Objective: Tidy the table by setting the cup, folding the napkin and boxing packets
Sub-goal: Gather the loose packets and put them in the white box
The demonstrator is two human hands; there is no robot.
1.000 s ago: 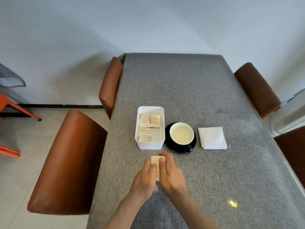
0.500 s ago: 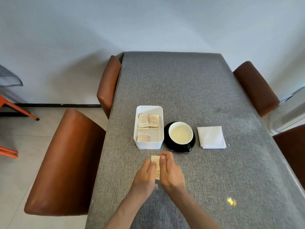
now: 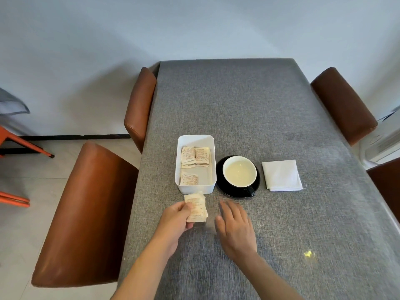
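right hand (image 3: 234,229) has let go; left hand (image 3: 176,219) pinches packets (image 3: 196,207).

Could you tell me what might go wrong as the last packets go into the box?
The left hand pinches a loose, fanned stack of packets by one edge, so some may slip onto the table. The white box sits right beside the full cup on its black saucer; a nudge could spill liquid toward the folded napkin.

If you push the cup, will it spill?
Probably, if shoved hard. The cup looks nearly full of pale liquid, so it likely sloshes. It sits on a saucer and may slide on it. It looks like ceramic, so likely heavy and breakable.
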